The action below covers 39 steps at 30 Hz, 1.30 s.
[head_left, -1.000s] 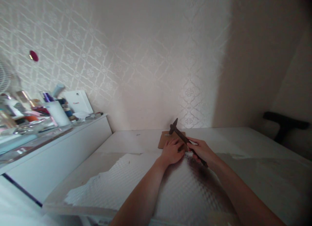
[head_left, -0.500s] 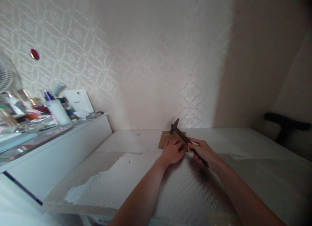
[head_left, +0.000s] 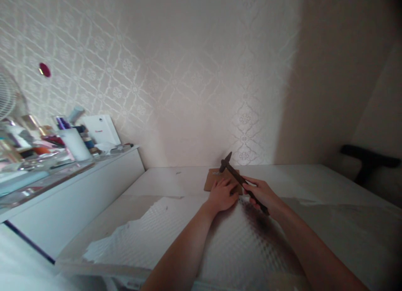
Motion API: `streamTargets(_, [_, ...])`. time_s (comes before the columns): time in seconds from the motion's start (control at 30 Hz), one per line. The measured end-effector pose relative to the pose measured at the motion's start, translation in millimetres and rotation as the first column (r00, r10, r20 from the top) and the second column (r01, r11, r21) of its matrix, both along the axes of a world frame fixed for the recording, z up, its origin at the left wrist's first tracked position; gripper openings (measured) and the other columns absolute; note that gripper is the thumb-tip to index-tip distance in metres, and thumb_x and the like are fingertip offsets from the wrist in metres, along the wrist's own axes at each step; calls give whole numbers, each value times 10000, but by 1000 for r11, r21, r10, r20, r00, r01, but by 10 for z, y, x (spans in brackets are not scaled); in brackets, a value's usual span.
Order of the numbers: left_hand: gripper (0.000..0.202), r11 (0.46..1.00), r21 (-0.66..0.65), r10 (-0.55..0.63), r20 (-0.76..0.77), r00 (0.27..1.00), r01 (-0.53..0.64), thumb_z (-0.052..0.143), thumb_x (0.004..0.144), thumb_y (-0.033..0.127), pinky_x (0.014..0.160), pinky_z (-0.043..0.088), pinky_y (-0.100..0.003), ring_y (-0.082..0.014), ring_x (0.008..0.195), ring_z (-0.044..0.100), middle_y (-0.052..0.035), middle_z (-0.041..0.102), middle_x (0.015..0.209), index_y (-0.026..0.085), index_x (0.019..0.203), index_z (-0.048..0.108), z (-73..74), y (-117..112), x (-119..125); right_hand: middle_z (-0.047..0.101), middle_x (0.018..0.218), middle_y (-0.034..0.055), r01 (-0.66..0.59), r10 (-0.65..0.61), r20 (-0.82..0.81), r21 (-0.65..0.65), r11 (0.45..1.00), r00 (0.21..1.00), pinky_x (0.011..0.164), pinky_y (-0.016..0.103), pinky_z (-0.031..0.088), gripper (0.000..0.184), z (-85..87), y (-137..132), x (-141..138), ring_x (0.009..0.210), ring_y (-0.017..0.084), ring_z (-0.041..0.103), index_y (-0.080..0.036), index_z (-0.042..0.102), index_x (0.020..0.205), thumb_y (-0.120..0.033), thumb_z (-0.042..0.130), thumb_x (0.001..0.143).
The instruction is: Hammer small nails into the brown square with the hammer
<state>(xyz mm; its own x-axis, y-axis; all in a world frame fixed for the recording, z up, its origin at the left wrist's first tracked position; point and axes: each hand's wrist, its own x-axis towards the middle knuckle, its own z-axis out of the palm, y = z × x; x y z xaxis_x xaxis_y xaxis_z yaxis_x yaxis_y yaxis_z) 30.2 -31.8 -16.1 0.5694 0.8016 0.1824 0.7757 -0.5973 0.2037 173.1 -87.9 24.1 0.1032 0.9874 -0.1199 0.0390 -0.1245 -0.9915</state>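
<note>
My left hand (head_left: 221,195) lies flat with fingers spread on a small brown cardboard piece (head_left: 213,179) on the white table (head_left: 169,182), pressing it down. My right hand (head_left: 262,194) is closed round the handle of a dark, thin tool with a small head (head_left: 232,173), held slanting over the cardboard with its head up and to the left. A white textured sheet (head_left: 150,236) lies under my forearms.
A white shelf unit (head_left: 78,186) stands at the left, crowded with bottles, jars and a white box (head_left: 100,130). A patterned wall (head_left: 188,73) rises right behind the table. A black chair part (head_left: 367,159) shows at the far right.
</note>
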Motion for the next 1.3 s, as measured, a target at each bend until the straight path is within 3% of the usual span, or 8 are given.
streamTargets(1.1, [470,1000,7,0,17,1000,0,378,871,416,1075,189,-504,-256,1292,319,-77,390,1391,259,1311,432,2,-8,4,477,560,-55,16,-16,8,6,1000,1000,252,144,250,439,-7,0,13,302,35,374,-175,511,1264,-174,477,826])
streamTargets(1.3, [538,990,-40,134,-32,990,-135,435,824,485,1034,234,-556,-288,1284,322,-89,388,1391,259,1312,417,130,-53,-27,466,550,-59,3,-3,-6,-6,1000,1000,247,145,241,443,9,-8,11,300,36,361,-160,501,1271,-167,473,829])
